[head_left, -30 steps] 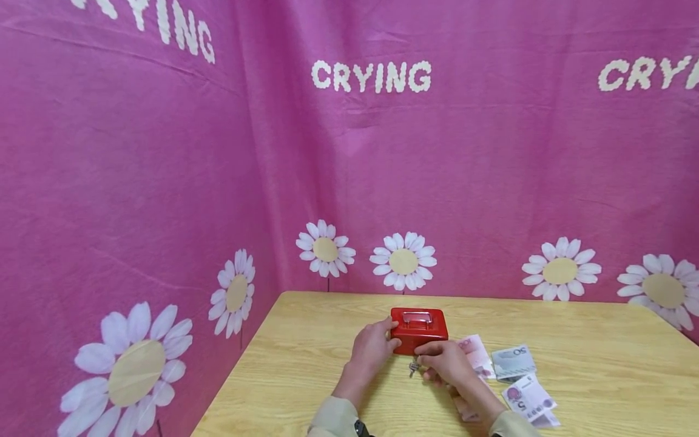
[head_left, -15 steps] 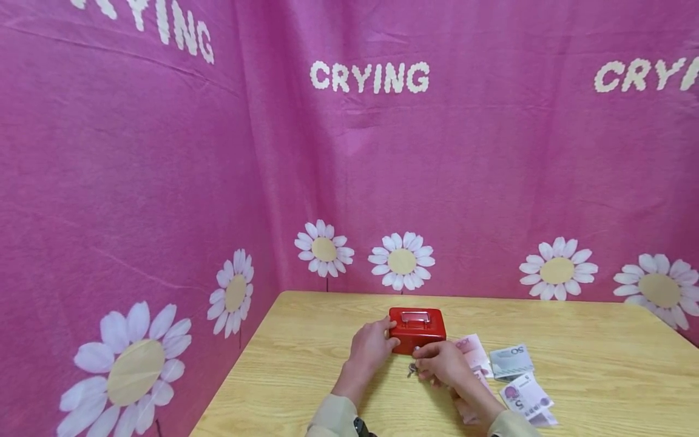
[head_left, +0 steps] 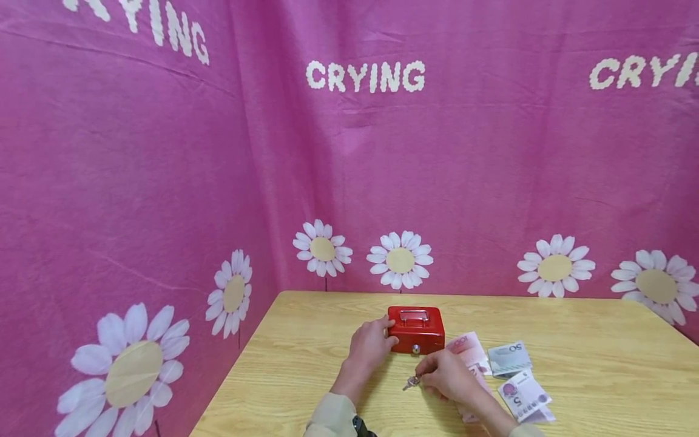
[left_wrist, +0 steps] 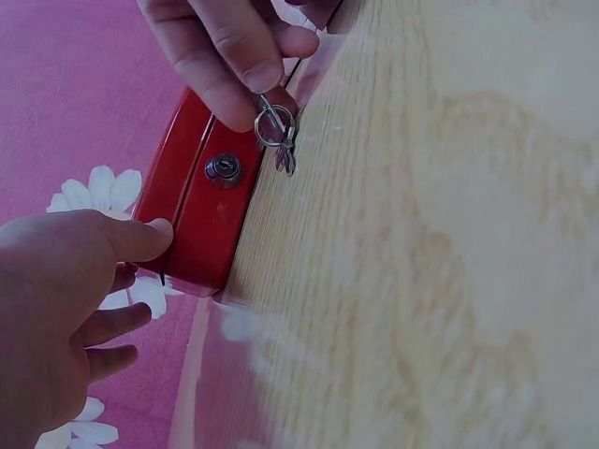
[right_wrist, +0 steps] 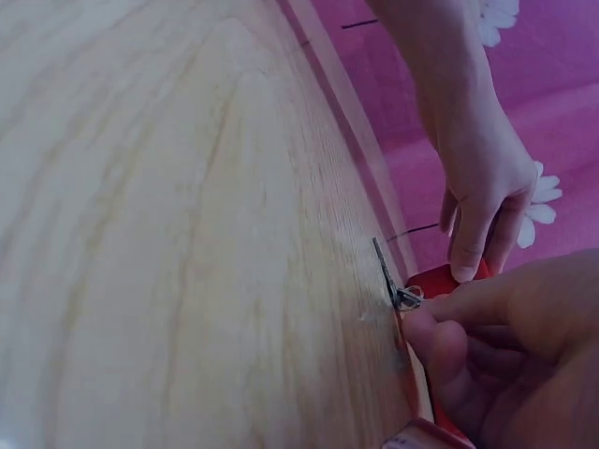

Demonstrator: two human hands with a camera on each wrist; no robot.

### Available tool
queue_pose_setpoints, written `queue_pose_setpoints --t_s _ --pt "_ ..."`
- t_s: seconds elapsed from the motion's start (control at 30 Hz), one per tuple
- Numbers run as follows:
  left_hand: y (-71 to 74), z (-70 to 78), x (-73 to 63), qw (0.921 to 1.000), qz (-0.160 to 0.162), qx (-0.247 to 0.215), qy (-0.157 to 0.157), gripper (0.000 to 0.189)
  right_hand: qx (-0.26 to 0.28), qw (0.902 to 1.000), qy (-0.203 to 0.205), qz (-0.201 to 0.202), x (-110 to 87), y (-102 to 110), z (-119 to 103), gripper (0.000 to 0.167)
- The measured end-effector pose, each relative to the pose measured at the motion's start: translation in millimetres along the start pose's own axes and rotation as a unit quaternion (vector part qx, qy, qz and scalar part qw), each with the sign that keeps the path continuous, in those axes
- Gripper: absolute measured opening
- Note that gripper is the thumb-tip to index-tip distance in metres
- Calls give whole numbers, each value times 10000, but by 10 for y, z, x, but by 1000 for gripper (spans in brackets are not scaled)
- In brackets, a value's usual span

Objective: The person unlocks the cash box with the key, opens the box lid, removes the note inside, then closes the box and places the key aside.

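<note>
A small red cash box (head_left: 401, 343) with a silver handle (head_left: 414, 315) on its shut lid stands on the table. Its round lock (left_wrist: 223, 170) is on the front and holds no key. My left hand (head_left: 370, 347) grips the box's left end, thumb on the front side and fingers round the edge. In front of the box, my right hand (head_left: 449, 376) pinches a ring with small keys (head_left: 410, 383) between thumb and finger. In the left wrist view the key ring (left_wrist: 274, 127) hangs from the fingertips, apart from the lock.
Several banknotes lie right of the box: pink notes (head_left: 468, 347) partly behind the right hand, a green 50 note (head_left: 509, 358) and a purple 5 note (head_left: 523, 394). The wooden table (head_left: 611, 352) meets a pink curtain (head_left: 469, 182) printed with daisies.
My right hand has drawn back from the lock toward me with the keys, so the lock now shows. The left hand has stayed on the box.
</note>
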State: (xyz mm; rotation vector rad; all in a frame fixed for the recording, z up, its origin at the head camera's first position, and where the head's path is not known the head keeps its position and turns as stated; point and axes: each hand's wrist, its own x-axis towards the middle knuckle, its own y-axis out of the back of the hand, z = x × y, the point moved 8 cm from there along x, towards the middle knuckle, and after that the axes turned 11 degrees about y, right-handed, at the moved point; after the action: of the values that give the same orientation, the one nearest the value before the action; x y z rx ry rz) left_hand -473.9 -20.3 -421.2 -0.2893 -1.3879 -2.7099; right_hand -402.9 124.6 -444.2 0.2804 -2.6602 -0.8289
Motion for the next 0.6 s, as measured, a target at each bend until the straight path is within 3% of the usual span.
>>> queue_pose_setpoints --t_s 0.27,0.47,0.6 --pt "9 -19 2 9999 -115 -17 82 45 -232 9994 256 -72 -40 -1 -56 7" --pt "28 -31 1 9991 -419 9 -4 53 -771 9949 601 238 -42 187 -180 12" --pt "107 -73 -4 9990 -372 150 -169 57 -1026 9911 701 476 -29 338 -191 16"
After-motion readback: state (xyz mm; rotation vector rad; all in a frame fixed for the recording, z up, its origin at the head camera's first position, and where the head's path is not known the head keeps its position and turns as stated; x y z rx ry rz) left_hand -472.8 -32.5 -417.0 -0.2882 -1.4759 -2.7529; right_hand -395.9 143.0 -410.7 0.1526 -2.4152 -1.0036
